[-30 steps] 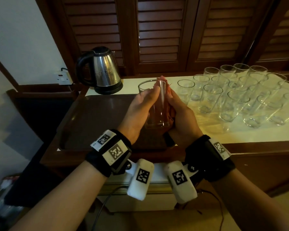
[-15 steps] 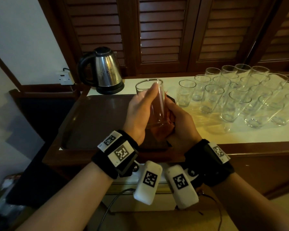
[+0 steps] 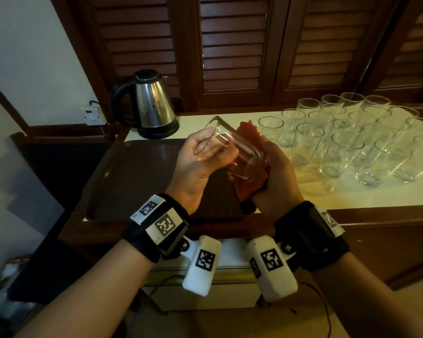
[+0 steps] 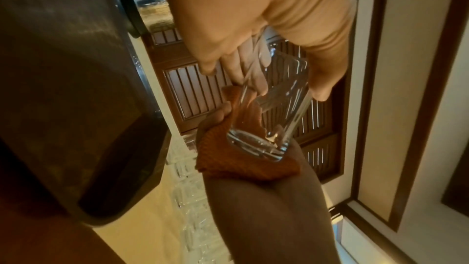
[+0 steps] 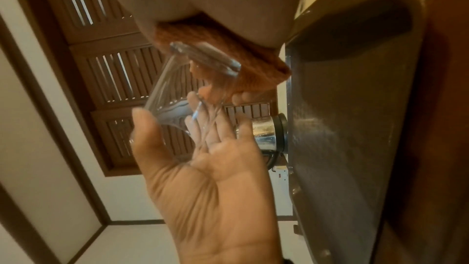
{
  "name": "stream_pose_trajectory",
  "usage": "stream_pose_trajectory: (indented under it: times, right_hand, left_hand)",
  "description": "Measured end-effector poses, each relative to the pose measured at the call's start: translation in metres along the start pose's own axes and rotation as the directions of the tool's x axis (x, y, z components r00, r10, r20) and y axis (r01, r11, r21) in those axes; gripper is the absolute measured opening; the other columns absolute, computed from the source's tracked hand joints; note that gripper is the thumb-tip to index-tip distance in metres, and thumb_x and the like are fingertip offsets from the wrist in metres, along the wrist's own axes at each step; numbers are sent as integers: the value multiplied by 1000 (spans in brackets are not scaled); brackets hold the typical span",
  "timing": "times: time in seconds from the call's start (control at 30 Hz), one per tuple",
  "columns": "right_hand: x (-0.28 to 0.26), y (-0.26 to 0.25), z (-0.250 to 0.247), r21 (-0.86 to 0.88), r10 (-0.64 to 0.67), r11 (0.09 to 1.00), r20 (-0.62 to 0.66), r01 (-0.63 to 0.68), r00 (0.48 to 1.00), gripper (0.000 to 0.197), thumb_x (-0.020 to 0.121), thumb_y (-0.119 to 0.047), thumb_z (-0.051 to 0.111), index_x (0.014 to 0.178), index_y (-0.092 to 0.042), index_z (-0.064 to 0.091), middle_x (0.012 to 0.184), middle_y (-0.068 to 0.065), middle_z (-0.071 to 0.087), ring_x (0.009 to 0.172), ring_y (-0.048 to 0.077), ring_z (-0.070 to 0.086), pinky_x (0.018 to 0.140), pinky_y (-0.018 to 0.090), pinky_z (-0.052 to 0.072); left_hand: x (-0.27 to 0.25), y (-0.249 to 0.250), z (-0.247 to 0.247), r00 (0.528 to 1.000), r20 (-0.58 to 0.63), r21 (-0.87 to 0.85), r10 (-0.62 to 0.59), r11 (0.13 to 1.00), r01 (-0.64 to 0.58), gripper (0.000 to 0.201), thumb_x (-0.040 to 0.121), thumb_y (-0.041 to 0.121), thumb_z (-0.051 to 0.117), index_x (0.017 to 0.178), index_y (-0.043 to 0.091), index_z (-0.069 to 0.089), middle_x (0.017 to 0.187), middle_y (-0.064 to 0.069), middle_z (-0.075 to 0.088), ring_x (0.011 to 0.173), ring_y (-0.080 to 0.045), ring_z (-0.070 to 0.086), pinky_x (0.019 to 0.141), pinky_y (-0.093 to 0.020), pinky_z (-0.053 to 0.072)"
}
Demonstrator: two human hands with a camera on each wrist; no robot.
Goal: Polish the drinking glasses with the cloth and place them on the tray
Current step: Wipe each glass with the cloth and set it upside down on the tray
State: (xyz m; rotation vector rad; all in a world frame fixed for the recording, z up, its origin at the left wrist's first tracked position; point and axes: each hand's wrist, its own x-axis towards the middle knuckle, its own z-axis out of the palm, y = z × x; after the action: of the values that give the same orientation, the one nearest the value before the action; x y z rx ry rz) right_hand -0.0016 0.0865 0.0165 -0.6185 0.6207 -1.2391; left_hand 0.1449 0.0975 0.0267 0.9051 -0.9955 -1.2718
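A pale-topped table with a dark wooden edge runs across the head view, in front of louvred wooden doors. On its left part sits a dark brown tray with a raised rim; nothing stands on the part of it that shows. Just behind the tray's far edge a steel kettle with a black handle stands on its base. To the right, a cluster of clear drinking glasses stands upright on the table, close together. Above the tray's right end both hands work on one glass — it is tilted, mouth pointing up and to the left, base low and to the right. The left hand is palm up with its fingers curled round the upper part of the glass near the rim, thumb on the opposite side. The right hand grips an orange-red cloth and cups the glass's base and lower wall through it — in the left wrist view the thick base sits in the cloth.
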Motion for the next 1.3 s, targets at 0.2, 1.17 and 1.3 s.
stream_pose_trajectory:
  times: [0.2,1.17,1.3]
  right_hand:
    - [8,-1,-2,-63,93,993,-23,-95,995,43,106,-41,38,123,-9,62,102,17,73,73,28,68,62,37,52]
    - [-2,2,-14,-475,-75,878,-242,-51,968,38,107,-39,41,97,-10,64,89,17,54,59,28,47,44,29,38]
    - [-7,-19,-15,-450,-239,875,-79,179,968,27,106,-29,45,112,-10,64,92,11,68,69,28,62,46,29,48]
  left_hand:
    - [-2,4,3,989,94,195,115,972,-131,75,57,22,87,123,20,50,119,-9,65,97,-20,69,70,-33,60]
    - [7,-3,-12,979,162,404,124,897,-180,74,60,35,85,124,33,48,119,-5,62,106,-19,68,93,-38,56]
    - [5,-3,-27,984,175,569,23,814,-120,71,56,49,82,121,39,53,119,-6,64,103,-23,67,94,-51,55]
